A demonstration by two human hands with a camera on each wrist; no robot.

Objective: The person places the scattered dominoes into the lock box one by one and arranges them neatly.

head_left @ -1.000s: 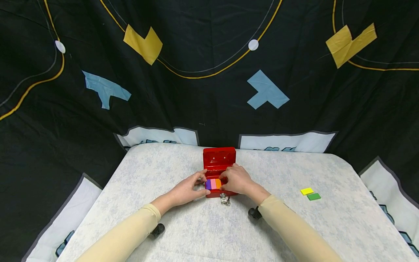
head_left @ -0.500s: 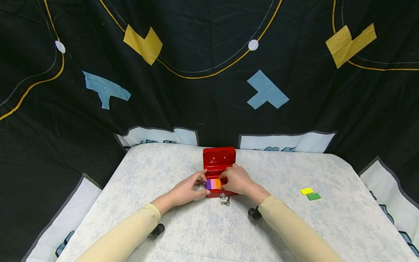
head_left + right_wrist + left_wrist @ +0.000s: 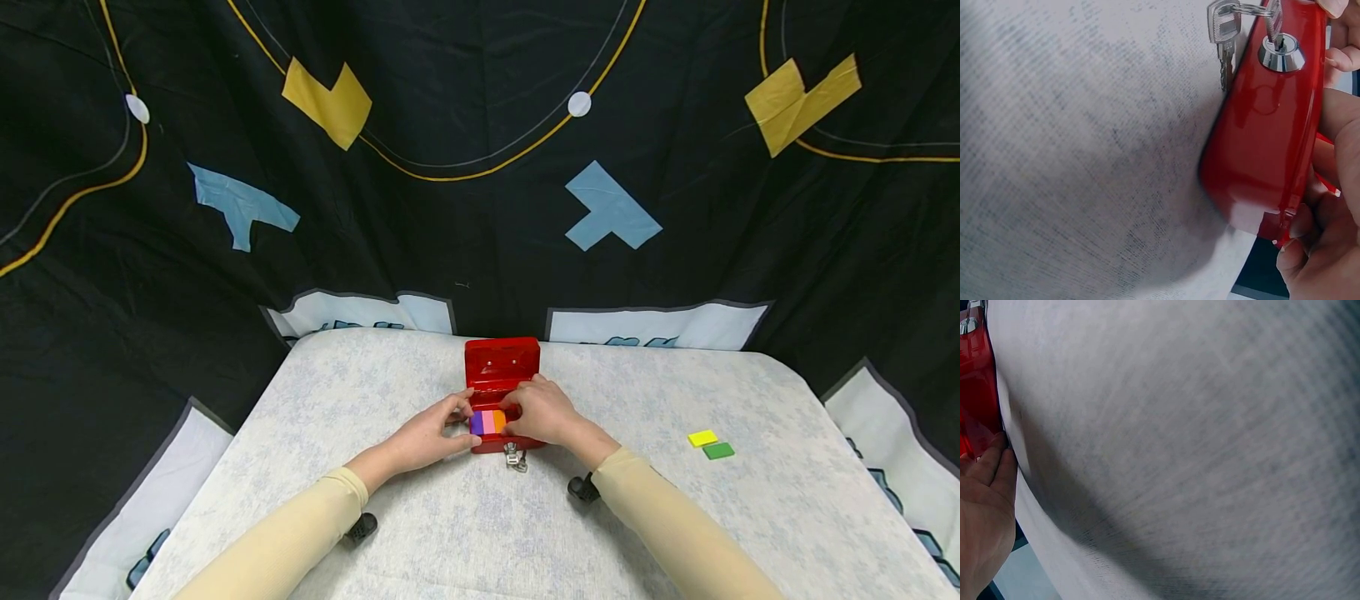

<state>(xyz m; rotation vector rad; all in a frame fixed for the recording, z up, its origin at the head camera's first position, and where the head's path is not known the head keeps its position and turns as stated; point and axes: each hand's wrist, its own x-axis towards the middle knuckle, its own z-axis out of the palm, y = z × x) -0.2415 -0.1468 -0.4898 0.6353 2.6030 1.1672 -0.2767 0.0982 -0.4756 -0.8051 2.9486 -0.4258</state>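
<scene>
A red cash box (image 3: pixel 502 352) stands with its lid raised. Inside, a purple block (image 3: pixel 477 423), a pink block (image 3: pixel 489 422) and an orange block (image 3: pixel 499 421) sit side by side. My left hand (image 3: pixel 429 429) holds the box's left end, thumb at the front rim; in the left wrist view its fingers (image 3: pixel 997 469) lie along the box's outer side. My right hand (image 3: pixel 549 412) reaches over the box's right part, thumb and index finger pinching the orange block. Its other fingers (image 3: pixel 1300 250) curl at the box edge in the right wrist view.
Keys (image 3: pixel 1225 25) hang from the box's front lock (image 3: pixel 1280 53). A yellow tile (image 3: pixel 703 437) and a green tile (image 3: pixel 719 451) lie to the right on the pale table cloth (image 3: pixel 480 533). Black cloth hangs behind the table.
Almost nothing differs. Both hands keep their places at the box, with the right fingertips shifted very slightly left at the orange block.
</scene>
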